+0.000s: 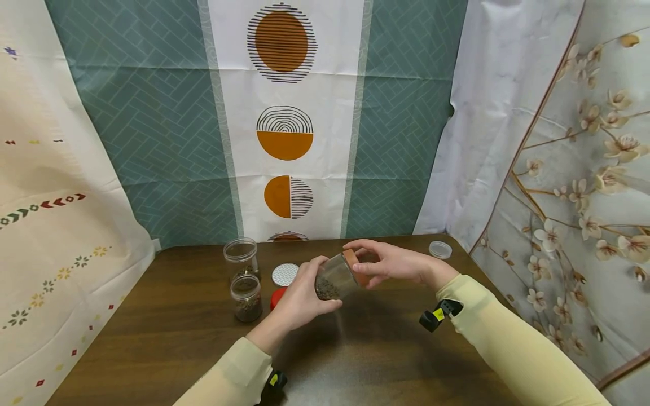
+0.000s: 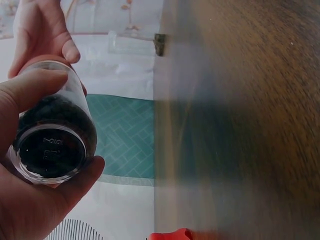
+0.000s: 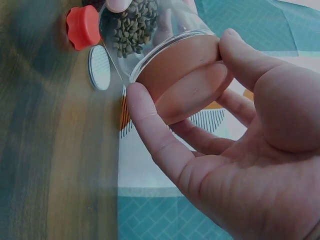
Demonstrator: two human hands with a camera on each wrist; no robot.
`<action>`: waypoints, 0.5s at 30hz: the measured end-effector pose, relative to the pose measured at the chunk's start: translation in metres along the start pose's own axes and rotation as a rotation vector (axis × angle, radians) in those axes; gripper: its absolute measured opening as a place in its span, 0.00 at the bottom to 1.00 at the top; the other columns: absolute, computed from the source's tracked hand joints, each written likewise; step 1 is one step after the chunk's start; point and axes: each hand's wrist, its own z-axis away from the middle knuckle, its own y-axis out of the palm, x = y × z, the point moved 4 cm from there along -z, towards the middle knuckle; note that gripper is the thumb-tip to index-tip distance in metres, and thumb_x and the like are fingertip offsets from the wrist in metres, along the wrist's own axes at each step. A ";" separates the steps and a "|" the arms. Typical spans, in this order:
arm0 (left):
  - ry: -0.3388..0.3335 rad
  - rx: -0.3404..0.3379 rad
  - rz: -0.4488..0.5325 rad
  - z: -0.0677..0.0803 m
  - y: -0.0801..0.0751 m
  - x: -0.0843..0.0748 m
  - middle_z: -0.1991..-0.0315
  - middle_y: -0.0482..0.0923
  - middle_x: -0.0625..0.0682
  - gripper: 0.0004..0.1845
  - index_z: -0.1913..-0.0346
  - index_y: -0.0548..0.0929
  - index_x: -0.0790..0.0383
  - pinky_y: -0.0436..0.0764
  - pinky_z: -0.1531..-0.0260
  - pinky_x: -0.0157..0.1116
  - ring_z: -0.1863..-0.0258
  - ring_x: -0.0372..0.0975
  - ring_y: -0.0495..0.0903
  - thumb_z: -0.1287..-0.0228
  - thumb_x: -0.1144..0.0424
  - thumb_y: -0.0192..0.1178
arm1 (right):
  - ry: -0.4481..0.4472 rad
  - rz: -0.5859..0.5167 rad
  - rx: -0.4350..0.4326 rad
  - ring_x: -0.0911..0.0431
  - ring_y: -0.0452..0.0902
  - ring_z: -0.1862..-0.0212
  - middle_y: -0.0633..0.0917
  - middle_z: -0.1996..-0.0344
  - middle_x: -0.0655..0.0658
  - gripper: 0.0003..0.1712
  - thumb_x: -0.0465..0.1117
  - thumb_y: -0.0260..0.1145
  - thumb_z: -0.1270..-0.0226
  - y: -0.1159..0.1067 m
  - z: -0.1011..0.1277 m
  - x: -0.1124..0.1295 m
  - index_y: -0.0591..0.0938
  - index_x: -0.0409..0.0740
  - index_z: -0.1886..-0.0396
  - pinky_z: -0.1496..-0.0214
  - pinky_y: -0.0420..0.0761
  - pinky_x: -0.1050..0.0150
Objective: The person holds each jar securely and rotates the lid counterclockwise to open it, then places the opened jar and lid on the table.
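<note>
My left hand (image 1: 304, 293) grips a clear jar (image 1: 335, 279) round its body and holds it tilted above the table. Small dark pellets (image 3: 135, 30) lie inside it, and its base (image 2: 50, 152) faces the left wrist camera. On the jar's mouth sits an orange-brown lid (image 3: 185, 80). My right hand (image 1: 391, 262) holds this lid by its rim, the thumb on one side and fingers on the other.
At the left stand a taller clear jar (image 1: 241, 251) and a shorter one (image 1: 246, 304), both with dark contents. A white patterned disc (image 1: 285, 274) and a red scalloped cap (image 3: 84, 27) are behind my left hand. A clear round item (image 1: 440, 250) lies at the back right.
</note>
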 end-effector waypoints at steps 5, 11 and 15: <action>0.001 -0.002 0.003 0.000 0.001 0.001 0.38 0.72 0.56 0.50 0.22 0.68 0.52 0.82 0.48 0.50 0.45 0.47 0.76 0.44 0.53 0.87 | -0.036 -0.008 0.007 0.39 0.80 0.36 0.72 0.25 0.36 0.39 0.45 0.70 0.17 0.001 0.001 -0.001 0.65 0.50 0.14 0.41 0.88 0.45; 0.003 -0.004 0.000 0.000 0.000 0.001 0.38 0.73 0.56 0.51 0.22 0.68 0.52 0.82 0.48 0.50 0.45 0.47 0.76 0.45 0.51 0.87 | -0.067 -0.038 0.010 0.39 0.80 0.35 0.72 0.24 0.36 0.38 0.43 0.73 0.19 0.001 0.001 -0.002 0.67 0.54 0.16 0.40 0.87 0.42; 0.002 -0.004 0.003 0.000 0.000 0.000 0.37 0.73 0.57 0.51 0.21 0.68 0.52 0.82 0.47 0.50 0.45 0.48 0.76 0.44 0.52 0.87 | -0.081 -0.051 0.010 0.39 0.78 0.32 0.73 0.24 0.37 0.38 0.40 0.74 0.20 0.000 0.002 -0.003 0.69 0.56 0.17 0.39 0.86 0.41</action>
